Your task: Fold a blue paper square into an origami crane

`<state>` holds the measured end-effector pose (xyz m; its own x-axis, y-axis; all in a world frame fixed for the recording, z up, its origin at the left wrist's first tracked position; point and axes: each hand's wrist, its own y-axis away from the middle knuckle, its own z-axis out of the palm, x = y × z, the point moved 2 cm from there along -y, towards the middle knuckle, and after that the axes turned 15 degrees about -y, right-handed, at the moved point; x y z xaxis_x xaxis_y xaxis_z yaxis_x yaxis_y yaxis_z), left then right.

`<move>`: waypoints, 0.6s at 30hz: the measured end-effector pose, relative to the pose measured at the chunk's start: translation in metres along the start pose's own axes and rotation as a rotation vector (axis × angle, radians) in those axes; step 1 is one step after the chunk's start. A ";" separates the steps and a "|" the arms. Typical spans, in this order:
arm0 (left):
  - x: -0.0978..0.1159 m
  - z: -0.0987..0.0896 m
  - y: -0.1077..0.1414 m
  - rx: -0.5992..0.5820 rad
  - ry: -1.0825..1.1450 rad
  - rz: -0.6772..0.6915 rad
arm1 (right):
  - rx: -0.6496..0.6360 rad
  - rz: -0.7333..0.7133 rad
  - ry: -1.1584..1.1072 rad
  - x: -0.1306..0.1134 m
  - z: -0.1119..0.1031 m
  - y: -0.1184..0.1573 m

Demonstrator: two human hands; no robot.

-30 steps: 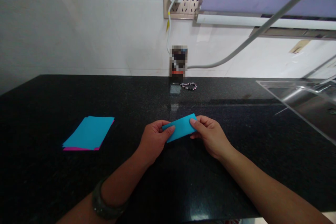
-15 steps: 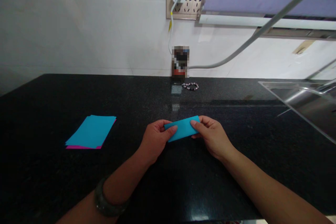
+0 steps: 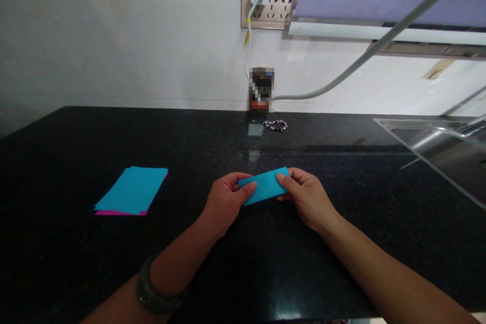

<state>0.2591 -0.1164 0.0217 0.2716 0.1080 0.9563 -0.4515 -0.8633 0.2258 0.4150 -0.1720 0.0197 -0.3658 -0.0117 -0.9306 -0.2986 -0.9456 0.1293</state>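
Observation:
A narrow blue strip of folded paper (image 3: 266,187) is held over the dark countertop, its right end tilted slightly up. My left hand (image 3: 228,201) pinches its left end, thumb on top and fingers behind. The right end is gripped the same way by my right hand (image 3: 306,193). To the left, a stack of blue sheets (image 3: 134,190) lies on the counter, with a pink sheet (image 3: 121,212) showing beneath its edges.
The black countertop (image 3: 205,136) runs back to a white wall. Against the wall stands a blurred-out device (image 3: 261,90) with cables and a beaded strap (image 3: 276,125). A metal sink (image 3: 444,147) is at the right; sockets (image 3: 271,7) are above.

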 end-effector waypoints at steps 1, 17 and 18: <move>0.000 0.000 0.000 0.003 -0.020 0.025 | -0.001 0.001 0.001 0.000 0.000 0.000; -0.005 -0.004 -0.002 0.071 -0.326 0.249 | -0.020 0.006 -0.031 0.001 0.001 0.000; -0.004 -0.004 -0.002 0.074 -0.332 0.249 | -0.021 0.007 -0.026 0.001 0.001 0.000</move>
<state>0.2552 -0.1135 0.0179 0.4271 -0.2624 0.8653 -0.4786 -0.8775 -0.0299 0.4142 -0.1717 0.0194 -0.3909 -0.0097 -0.9204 -0.2780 -0.9520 0.1281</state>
